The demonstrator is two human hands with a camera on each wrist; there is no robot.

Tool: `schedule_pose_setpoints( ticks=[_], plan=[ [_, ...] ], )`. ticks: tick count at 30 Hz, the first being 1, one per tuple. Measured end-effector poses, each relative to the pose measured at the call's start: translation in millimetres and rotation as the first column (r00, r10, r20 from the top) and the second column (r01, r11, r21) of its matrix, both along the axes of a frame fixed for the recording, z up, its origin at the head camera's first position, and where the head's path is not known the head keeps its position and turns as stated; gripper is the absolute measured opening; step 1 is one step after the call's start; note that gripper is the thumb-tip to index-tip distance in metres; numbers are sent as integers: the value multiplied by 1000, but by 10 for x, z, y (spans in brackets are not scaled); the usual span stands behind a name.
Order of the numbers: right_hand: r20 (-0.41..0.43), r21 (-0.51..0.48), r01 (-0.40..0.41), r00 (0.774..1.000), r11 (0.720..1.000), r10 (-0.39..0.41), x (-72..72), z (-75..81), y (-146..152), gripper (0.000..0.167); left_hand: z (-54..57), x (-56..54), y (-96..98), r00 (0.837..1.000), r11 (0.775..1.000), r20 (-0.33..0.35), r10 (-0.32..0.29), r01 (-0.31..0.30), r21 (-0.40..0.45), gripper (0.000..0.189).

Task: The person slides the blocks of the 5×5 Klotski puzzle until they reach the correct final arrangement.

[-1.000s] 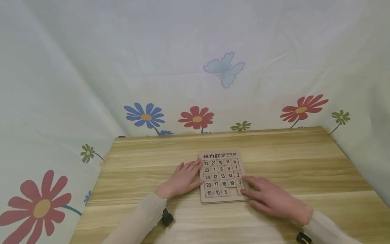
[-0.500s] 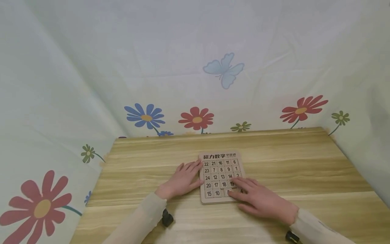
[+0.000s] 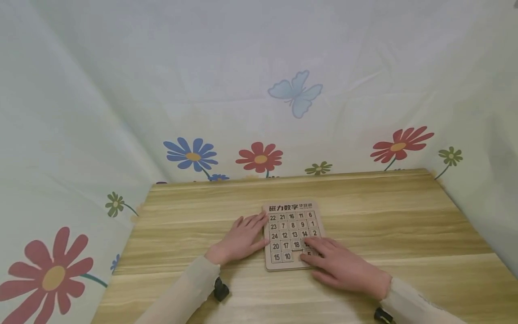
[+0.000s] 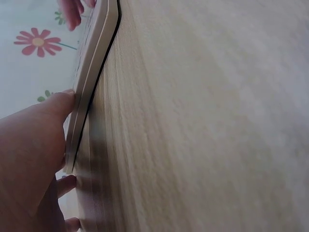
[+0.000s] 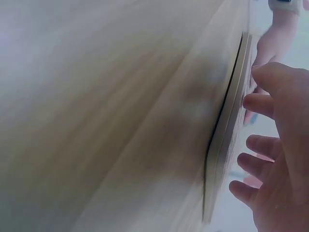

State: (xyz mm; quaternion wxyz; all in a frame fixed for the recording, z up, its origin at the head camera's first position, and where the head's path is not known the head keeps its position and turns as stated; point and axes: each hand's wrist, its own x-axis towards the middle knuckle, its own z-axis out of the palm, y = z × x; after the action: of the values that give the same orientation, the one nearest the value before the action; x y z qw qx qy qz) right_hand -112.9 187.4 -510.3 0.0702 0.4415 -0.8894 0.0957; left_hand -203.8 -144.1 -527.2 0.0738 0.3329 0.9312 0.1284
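A sliding number puzzle (image 3: 289, 207) lies flat on the table, rows of numbered square tiles in its pale frame. The gap in its bottom row is right of tile 10 (image 3: 287, 256). My left hand (image 3: 238, 240) rests along the left edge, fingers extended; the left wrist view shows its thumb (image 4: 63, 102) on the rim. Over the lower right part of the board lies my right hand (image 3: 344, 265), its index fingertip at the tile marked 5 (image 3: 309, 254) beside the gap. Its fingers hide several tiles there. The right wrist view shows these fingers (image 5: 258, 104) loosely bent above the board.
The wood-grain table (image 3: 194, 207) extends on every side of the puzzle. A pale cloth backdrop (image 3: 226, 90) with printed flowers and a butterfly hangs behind and at the sides. Both forearms wear light sleeves (image 3: 182, 288) with dark wrist devices (image 3: 221, 289).
My right hand has moved left from the board's right edge onto its lower part. Tile 5 has slid right one place, so the gap is now one column further left. My left hand stays put.
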Motion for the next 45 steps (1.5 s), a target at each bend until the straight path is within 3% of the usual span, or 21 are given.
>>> schedule_pose_setpoints(
  ticks=[6,12,19,31,40,45],
  plan=[
    [-6,41,-64,998,997,64,-41,-8,-237,51,-22,9,-4,1000,1000,-10,-11,11,12,73],
    [40,56,-26,999,998,24,-30,9,-161,51,15,14,-18,1000,1000,-14,-15,15,19,69],
    [32,51,-8,999,999,6,-24,42,-55,50,41,2,-34,1000,1000,-17,-9,9,14,70],
    [69,93,-94,994,991,88,-133,52,-484,53,62,-1,-7,1000,1000,-6,-6,6,22,69],
    [95,105,-51,995,993,41,-94,88,-303,51,52,3,-9,1000,1000,1,-1,1,8,70],
    [93,94,-46,995,994,38,-125,140,-351,48,82,13,-7,1000,1000,-8,0,0,2,70]
  ],
)
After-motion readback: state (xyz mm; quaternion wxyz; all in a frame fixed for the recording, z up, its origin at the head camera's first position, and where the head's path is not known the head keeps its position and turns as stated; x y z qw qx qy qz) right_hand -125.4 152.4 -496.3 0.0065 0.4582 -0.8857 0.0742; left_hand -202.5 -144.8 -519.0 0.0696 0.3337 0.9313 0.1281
